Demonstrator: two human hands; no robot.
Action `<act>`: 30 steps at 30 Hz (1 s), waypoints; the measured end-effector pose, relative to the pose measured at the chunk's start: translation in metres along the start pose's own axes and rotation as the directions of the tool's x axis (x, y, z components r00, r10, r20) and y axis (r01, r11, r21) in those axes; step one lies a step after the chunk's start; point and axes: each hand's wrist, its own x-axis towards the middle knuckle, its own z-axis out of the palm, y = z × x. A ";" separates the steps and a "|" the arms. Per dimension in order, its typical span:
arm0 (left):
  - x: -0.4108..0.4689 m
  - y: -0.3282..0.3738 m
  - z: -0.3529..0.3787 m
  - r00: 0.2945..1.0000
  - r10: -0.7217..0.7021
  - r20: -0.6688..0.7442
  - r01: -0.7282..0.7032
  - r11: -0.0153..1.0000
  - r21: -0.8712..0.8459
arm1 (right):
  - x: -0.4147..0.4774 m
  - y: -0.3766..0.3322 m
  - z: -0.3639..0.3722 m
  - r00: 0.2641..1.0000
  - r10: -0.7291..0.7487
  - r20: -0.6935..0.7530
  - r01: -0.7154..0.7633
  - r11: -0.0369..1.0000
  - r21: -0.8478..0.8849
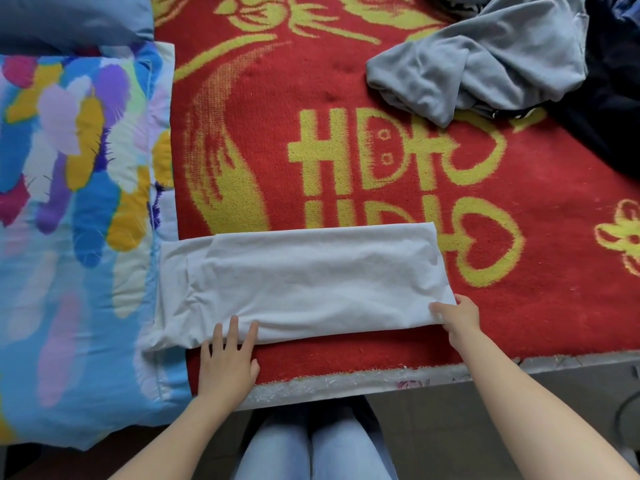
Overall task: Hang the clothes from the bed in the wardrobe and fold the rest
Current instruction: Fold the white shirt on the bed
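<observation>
white garment (311,282) laid folded in a long strip on the red blanket (277,157), near edge pressed by the left hand (227,365) with fingers straight, right corner pinched by the right hand (459,318), grey garment (485,71) heaped well apart at the back

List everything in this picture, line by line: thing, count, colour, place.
blanket: one, red with yellow pattern, spread under the clothes
white garment: one, white, long folded strip, near side
grey garment: one, grey, crumpled, far right
dark clothing: one heap, navy-black, right edge
quilt: one, blue with multicoloured strokes, left
pillow: one, blue, far left corner
legs: two, blue jeans, bottom centre
left hand: one, fingers flat on the white garment's near edge
right hand: one, pinching its near right corner
</observation>
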 end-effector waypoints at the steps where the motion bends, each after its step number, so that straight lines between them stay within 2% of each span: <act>1: 0.001 0.002 0.001 1.000 -0.013 0.018 0.014 1.000 -0.010 | 0.001 -0.002 -0.003 1.000 0.007 0.025 -0.007 1.000 0.011; 4: 0.001 0.007 -0.002 0.999 -0.028 0.038 0.028 0.999 -0.018 | 0.004 -0.010 -0.009 0.998 0.038 0.052 -0.040 0.998 0.045; 9: 0.000 0.015 -0.002 0.997 0.003 0.080 -0.002 1.000 -0.006 | 0.007 -0.036 -0.025 0.995 -0.073 -0.067 0.081 0.988 0.131; 13: -0.001 0.035 -0.003 0.991 0.089 0.098 -0.080 0.993 -0.086 | 0.022 -0.065 -0.061 0.987 -0.037 -0.153 0.070 0.974 0.216; 15: -0.002 0.043 -0.001 0.989 0.110 0.102 -0.102 0.991 -0.086 | 0.024 -0.073 -0.073 0.981 -0.081 -0.176 0.115 0.975 0.190; 17: -0.006 0.050 0.002 0.989 0.110 0.100 -0.103 0.992 -0.075 | 0.012 -0.079 -0.074 0.949 -0.235 -0.212 0.249 0.968 0.042; 19: -0.009 0.053 0.003 0.992 0.086 0.094 -0.078 0.994 -0.079 | -0.014 -0.088 -0.063 0.873 -0.440 -0.210 0.408 0.895 -0.182; 21: -0.012 0.051 0.001 0.995 0.029 0.099 -0.020 0.995 -0.096 | -0.046 -0.097 -0.041 0.778 -0.616 -0.123 0.545 0.760 -0.353; 22: -0.013 0.048 0.000 0.995 -0.003 0.100 0.013 0.994 -0.107 | -0.063 -0.100 -0.027 0.717 -0.694 -0.065 0.623 0.680 -0.386; 24: -0.016 0.040 0.000 0.996 -0.053 0.077 0.063 0.990 -0.130 | -0.101 -0.101 0.008 0.537 -0.842 0.043 0.786 0.482 -0.388; 26: -0.018 0.030 0.002 0.995 -0.089 0.043 0.095 0.979 -0.181 | -0.143 -0.093 0.048 0.362 -0.917 0.168 0.899 0.296 -0.323; 28: -0.020 0.021 0.005 0.992 -0.126 0.016 0.126 0.962 -0.243 | -0.176 -0.077 0.088 0.265 -0.904 0.334 0.956 0.201 -0.214; 30: -0.023 0.016 0.008 0.987 -0.160 -0.012 0.150 0.943 -0.297 | -0.196 -0.053 0.126 0.232 -0.819 0.525 0.973 0.199 -0.120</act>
